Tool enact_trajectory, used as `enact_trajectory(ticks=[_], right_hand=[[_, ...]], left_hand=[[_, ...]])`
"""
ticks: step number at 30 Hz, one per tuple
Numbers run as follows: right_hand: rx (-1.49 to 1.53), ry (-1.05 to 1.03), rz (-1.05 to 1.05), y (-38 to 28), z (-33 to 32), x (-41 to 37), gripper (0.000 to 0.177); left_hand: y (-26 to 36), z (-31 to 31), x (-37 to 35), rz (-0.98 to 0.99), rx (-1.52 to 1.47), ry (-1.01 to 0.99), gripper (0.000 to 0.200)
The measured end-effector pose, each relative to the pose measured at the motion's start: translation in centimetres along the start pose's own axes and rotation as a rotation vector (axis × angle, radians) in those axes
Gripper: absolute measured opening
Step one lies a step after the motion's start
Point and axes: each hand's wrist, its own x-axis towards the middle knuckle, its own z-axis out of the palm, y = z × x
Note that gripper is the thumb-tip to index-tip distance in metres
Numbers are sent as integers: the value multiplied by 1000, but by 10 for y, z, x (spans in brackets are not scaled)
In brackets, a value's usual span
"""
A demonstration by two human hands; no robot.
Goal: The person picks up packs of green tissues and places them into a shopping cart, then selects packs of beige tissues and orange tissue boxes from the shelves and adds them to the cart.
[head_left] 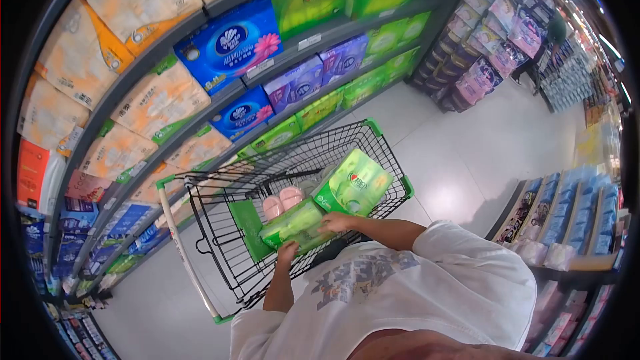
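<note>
A wire shopping cart (245,228) is holding a heart-marked green tissue pack (355,183), a second green tissue pack (292,225) and pink rounded items (283,201). The left hand (288,251) and right hand (337,223) are meeting the second pack; I cannot tell whether their fingers are gripping.

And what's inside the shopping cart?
I can see a green pack, another green pack, and pink rounded things. Whatever lies under the packs is covered, so I can't see it.
</note>
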Motion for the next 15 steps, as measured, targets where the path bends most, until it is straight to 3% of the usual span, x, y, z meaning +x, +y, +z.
enact_trajectory(ticks=[3,7,9,11,15], right_hand=[[4,98,-26,6,-14,-19,66],[461,493,-108,43,-31,-40,30],[513,829,-190,88,-39,-48,23],[722,1052,-17,111,-54,-79,22],[490,1477,332,162,-70,-155,21]], left_hand=[[22,8,-16,-27,26,-18,37],[30,6,3,-26,80,-90,25],[25,6,10,14,63,-117,21],[42,15,0,4,146,-60,21],[43,28,0,-11,253,-59,14]])
